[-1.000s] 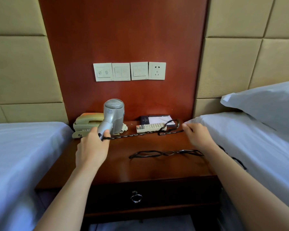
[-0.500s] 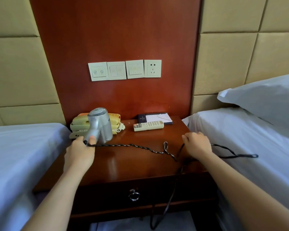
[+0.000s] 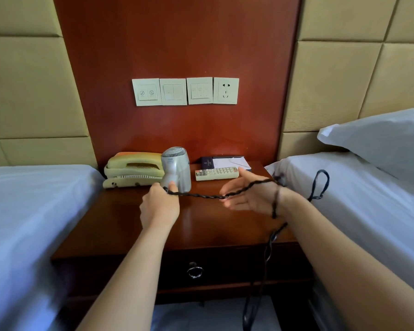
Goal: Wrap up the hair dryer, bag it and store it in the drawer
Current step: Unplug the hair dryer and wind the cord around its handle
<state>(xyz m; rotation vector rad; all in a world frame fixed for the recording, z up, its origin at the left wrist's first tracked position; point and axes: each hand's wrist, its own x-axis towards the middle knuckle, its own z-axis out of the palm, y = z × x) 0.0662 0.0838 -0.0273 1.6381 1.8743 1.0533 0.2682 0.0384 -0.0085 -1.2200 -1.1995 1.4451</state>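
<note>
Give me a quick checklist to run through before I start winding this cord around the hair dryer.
1. Dryer held firmly: ok. The left hand grips the handle of the hair dryer.
2. Cord unplugged: ok as far as shown. Nothing is in the wall socket; the plug itself is out of view.
3. Cord under control: ok. The cord runs from the handle across the open right hand and over the wrist.
4. Cord free of tangles: not ok. It is twisted, one loop lies on the right bed, and the rest hangs past the nightstand.
5. Drawer ready: not ok, it is closed.
6. Bag at hand: cannot tell; none is visible.
</note>
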